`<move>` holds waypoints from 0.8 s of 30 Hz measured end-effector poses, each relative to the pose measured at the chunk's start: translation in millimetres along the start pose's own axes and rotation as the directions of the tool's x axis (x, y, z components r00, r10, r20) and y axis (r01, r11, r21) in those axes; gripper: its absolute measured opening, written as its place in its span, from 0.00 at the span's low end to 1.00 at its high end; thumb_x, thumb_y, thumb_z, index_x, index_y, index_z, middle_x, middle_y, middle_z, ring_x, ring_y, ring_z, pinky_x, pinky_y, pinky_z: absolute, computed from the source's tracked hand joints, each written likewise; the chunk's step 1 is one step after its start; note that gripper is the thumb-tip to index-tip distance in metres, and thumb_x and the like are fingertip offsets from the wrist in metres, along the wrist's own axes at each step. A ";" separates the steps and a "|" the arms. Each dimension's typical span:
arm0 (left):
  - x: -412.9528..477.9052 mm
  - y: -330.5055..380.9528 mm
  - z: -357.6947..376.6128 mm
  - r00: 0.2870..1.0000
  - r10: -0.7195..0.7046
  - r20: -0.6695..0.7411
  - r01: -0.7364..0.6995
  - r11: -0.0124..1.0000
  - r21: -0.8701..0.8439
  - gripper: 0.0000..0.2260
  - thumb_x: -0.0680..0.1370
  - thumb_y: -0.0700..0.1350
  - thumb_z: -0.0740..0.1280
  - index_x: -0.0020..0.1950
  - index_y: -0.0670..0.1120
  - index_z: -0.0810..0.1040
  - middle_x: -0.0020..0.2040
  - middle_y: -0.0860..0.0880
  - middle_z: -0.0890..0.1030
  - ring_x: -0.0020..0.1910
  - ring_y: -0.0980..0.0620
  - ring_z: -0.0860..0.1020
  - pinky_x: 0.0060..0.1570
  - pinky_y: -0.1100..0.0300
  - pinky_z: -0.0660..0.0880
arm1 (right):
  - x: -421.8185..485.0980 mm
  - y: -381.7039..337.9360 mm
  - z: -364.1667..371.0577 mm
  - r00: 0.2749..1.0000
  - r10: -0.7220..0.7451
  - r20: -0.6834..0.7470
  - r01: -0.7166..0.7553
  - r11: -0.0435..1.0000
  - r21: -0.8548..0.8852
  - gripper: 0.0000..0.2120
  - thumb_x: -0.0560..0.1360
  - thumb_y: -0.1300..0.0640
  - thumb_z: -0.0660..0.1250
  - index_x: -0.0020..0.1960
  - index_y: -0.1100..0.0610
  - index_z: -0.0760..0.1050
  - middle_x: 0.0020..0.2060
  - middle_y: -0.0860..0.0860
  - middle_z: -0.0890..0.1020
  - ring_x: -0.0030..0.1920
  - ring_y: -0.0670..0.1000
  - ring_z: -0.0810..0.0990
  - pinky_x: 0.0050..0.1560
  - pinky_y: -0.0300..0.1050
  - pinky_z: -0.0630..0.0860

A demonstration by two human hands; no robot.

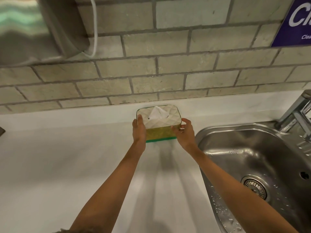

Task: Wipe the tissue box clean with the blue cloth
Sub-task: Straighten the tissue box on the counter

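Mid-frame, left hand and right hand clasp tissue box ends, fingers wrapped — positioning step; blue cloth unseen, likely needs fetching next.

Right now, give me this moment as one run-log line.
left hand: on tissue box left end | right hand: on right end | box: on counter | blue cloth: not visible

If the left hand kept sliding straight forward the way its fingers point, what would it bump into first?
Probably the grey brick-tiled wall behind the white countertop; the left hand already grips the white-lidded, gold-sided tissue box.
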State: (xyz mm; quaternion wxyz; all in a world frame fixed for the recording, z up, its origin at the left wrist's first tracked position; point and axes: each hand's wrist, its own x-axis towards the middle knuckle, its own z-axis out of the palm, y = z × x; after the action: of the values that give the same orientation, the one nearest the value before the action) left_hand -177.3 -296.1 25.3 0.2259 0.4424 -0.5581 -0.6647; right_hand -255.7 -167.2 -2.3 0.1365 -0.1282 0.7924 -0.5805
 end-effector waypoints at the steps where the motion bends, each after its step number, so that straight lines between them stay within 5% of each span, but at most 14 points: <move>1: 1.2 -0.3 3.3 1.000 0.001 0.000 -0.001 1.000 -0.002 0.26 0.80 0.59 0.50 0.76 0.49 0.57 0.75 0.46 0.63 0.72 0.43 0.64 0.73 0.47 0.61 | 1.9 -0.3 0.4 1.000 -0.002 -0.006 0.002 1.000 0.000 0.28 0.73 0.53 0.68 0.68 0.58 0.62 0.61 0.61 0.74 0.58 0.58 0.76 0.59 0.58 0.75; 24: 17.2 -0.5 9.0 0.999 -0.002 0.045 0.005 0.997 -0.072 0.28 0.79 0.63 0.47 0.76 0.52 0.59 0.74 0.46 0.66 0.71 0.44 0.66 0.72 0.47 0.63 | 10.1 -8.3 -1.7 0.999 0.038 -0.015 -0.039 0.996 -0.075 0.25 0.74 0.51 0.66 0.67 0.58 0.63 0.60 0.61 0.73 0.56 0.58 0.76 0.59 0.56 0.75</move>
State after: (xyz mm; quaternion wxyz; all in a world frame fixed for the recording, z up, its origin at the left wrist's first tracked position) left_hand -193.5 -304.8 18.9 0.2281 0.4201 -0.5377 -0.6945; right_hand -265.4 -171.8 5.5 0.1374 -0.1140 0.8171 -0.5481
